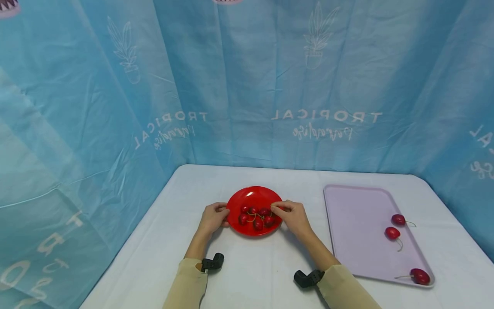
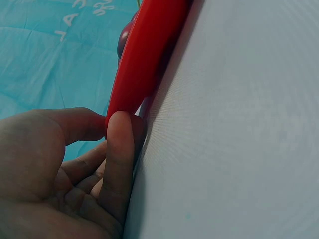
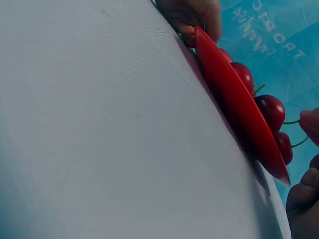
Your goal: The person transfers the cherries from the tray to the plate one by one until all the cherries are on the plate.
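Observation:
A round red plate point(image 1: 251, 194) with several dark red cherries point(image 1: 258, 224) stands on the white table. My left hand point(image 1: 213, 217) grips its left rim, thumb above and fingers under the edge, as the left wrist view shows point(image 2: 119, 144). Over the right rim is my right hand point(image 1: 295, 216), its thumb and index finger pinching a thin green cherry stem point(image 3: 291, 122). The cherry point(image 3: 271, 112) on that stem sits at the plate's right side among the others. A second stem point(image 3: 300, 143) rises close to the same fingertips; whether they touch it I cannot tell.
A pale purple tray point(image 1: 359, 231) lies on the right of the white table point(image 1: 251, 274). Three cherries with stems are along its right side, one of them point(image 1: 420, 277) at the near corner. A blue printed curtain point(image 1: 247, 86) surrounds the table's back and sides.

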Tool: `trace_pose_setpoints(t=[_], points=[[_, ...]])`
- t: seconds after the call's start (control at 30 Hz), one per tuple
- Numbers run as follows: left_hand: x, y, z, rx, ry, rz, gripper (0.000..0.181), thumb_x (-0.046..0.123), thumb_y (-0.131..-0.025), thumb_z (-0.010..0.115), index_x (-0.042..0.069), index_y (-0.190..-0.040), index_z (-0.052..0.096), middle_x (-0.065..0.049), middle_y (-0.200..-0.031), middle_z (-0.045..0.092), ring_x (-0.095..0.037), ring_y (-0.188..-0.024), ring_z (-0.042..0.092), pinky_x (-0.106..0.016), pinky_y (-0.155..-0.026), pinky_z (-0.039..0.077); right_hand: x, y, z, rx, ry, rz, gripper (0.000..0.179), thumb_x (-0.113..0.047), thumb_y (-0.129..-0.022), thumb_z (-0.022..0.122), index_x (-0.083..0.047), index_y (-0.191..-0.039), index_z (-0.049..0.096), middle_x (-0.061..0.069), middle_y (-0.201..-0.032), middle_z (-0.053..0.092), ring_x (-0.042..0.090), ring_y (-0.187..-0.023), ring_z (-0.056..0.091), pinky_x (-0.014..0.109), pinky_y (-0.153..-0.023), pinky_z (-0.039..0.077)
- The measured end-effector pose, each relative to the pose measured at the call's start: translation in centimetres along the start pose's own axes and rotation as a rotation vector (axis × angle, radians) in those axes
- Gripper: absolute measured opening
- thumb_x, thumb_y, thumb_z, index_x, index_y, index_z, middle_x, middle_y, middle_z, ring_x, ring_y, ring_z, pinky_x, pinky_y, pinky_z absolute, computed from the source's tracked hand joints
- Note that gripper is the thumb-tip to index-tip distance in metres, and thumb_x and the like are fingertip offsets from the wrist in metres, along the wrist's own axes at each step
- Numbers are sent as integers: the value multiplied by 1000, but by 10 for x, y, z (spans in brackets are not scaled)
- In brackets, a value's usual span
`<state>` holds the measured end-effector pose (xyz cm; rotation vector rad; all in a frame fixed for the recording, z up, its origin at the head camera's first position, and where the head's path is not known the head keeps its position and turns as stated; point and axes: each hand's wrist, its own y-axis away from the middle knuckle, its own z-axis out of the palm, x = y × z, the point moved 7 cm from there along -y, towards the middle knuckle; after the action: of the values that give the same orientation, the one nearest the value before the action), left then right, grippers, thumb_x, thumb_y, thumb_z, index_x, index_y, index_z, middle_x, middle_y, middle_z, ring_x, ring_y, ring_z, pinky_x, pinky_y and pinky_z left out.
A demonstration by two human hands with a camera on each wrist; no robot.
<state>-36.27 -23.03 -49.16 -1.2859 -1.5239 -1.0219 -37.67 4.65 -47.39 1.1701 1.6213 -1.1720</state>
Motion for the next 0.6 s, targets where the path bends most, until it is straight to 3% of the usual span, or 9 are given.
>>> trace_pose_setpoints(t=[0.27,0.43,0.6], points=[[-1,0,-1,1,-2,-14,33,14,-93,59,0,-123,59,-13,-98,63,-19,-62,63,-29,-59,57,12,-1,-2,-11,39,113,16,-23,-85,74,-11,-95,77,-1,-94,70,20,-88,54,25,-63,48],[0,0,-1,5,-15,-10,33,16,-93,60,1,-123,59,-12,-98,64,-19,-60,63,-28,-59,56,14,-1,-3,-32,71,137,16,-22,-85,73,-12,-97,77,0,-101,71,22,-99,57,29,-75,53],[-1,1,-1,4,-16,-11,34,15,-94,59,0,-124,59,-13,-99,63,-19,-61,63,-29,-60,56,19,-1,-7,-38,134,155,18,-26,-85,73,-14,-98,78,0,-102,69,23,-100,55,31,-74,52]])
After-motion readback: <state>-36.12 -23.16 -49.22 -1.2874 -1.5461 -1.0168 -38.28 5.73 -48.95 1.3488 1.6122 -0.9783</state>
